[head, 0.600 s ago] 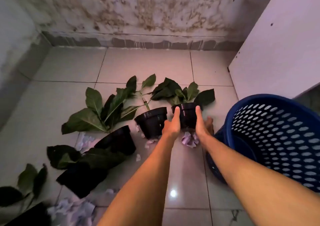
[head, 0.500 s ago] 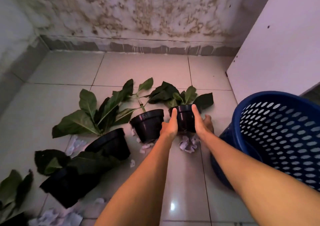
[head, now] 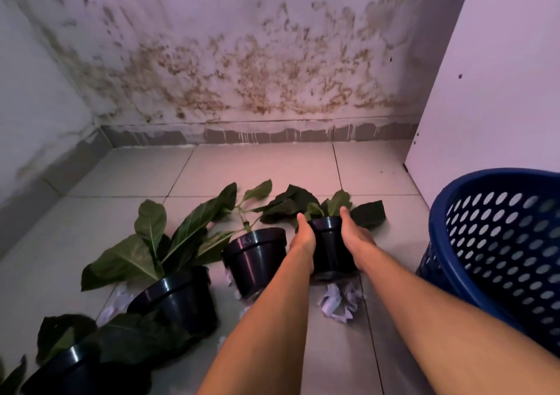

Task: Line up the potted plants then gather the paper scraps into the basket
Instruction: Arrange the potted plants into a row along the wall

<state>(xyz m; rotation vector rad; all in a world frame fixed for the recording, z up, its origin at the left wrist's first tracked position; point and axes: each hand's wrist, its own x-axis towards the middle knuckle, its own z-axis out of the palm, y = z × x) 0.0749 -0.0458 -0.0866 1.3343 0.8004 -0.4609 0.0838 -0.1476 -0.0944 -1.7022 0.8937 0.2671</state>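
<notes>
Several black pots with green leaves stand in a diagonal row on the tiled floor. My left hand [head: 303, 241] and my right hand [head: 354, 240] grip the two sides of the rightmost potted plant [head: 328, 243], which stands upright. To its left stand a second pot [head: 253, 258], a third pot [head: 178, 299] and a fourth pot [head: 65, 367] at the lower left. A crumpled paper scrap [head: 338, 300] lies just in front of the held pot. More scraps [head: 118, 300] lie between the pots. The blue perforated basket [head: 497, 243] stands at the right.
A stained wall runs along the back, with a grey skirting. A white panel [head: 497, 85] rises at the right behind the basket. A side wall closes off the left. Bare tiles lie between the pots and the back wall.
The view has tilted up and moved closer. Both hands stay on the rightmost pot, which now stands a little farther from the paper scrap in front of it.
</notes>
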